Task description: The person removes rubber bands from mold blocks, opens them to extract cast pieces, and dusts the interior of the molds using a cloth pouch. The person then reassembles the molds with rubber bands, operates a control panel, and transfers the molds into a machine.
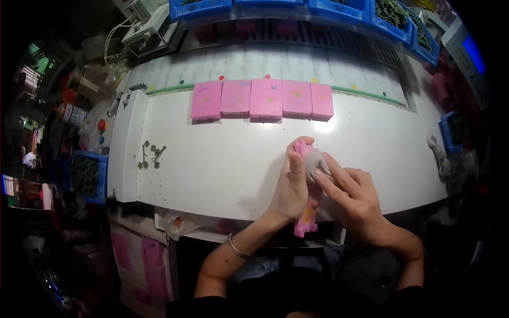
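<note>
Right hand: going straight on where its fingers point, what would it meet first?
The grey cloth, which the right hand seems to touch; then probably the pink block; depth is unclear.

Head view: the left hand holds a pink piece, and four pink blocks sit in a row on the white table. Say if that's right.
Wrong count: the head view shows five pink blocks in a row on the white table. The left hand does hold a pink piece.
</note>
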Demonstrator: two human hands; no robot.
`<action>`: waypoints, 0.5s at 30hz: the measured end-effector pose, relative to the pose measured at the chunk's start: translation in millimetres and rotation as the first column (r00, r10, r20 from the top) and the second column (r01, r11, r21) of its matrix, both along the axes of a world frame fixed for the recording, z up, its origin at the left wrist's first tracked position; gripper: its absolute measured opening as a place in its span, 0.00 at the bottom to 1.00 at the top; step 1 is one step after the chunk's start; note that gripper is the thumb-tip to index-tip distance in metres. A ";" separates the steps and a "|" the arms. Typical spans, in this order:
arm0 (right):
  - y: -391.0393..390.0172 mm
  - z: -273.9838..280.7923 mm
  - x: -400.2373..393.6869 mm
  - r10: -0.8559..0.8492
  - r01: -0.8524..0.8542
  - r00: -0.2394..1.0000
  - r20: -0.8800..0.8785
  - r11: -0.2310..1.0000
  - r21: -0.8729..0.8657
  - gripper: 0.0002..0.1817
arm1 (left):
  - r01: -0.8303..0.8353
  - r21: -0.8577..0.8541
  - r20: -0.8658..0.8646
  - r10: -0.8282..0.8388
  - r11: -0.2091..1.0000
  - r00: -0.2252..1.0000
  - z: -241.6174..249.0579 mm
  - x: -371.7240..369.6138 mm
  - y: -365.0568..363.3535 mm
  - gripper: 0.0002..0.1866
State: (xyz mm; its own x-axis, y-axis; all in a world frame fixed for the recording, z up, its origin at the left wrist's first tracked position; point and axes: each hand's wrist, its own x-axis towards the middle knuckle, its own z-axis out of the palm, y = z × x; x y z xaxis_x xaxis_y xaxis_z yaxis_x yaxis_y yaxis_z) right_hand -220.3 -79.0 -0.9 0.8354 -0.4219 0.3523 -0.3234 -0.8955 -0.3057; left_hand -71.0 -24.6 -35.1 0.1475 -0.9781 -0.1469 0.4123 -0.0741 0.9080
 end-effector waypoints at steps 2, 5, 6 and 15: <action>-0.1 3.5 1.0 -0.004 0.004 1.000 -0.017 1.000 -0.017 0.30 | 0.034 0.060 -0.033 -0.032 0.998 0.999 -2.0 1.6 0.7 0.42; 1.4 1.9 2.4 -0.025 0.019 0.995 0.095 0.998 0.062 0.29 | -0.052 0.035 0.039 0.051 0.998 0.998 -5.4 2.0 -2.7 0.41; 3.0 -3.9 1.4 0.008 -0.006 0.998 0.057 1.000 -0.026 0.28 | -0.055 0.035 0.040 0.054 0.998 0.998 -6.1 2.8 -3.3 0.41; 8.2 10.4 -7.0 0.019 -0.020 0.997 0.081 1.000 0.020 0.27 | -0.223 -0.164 -0.011 0.224 0.961 0.975 -9.5 10.9 -5.5 0.23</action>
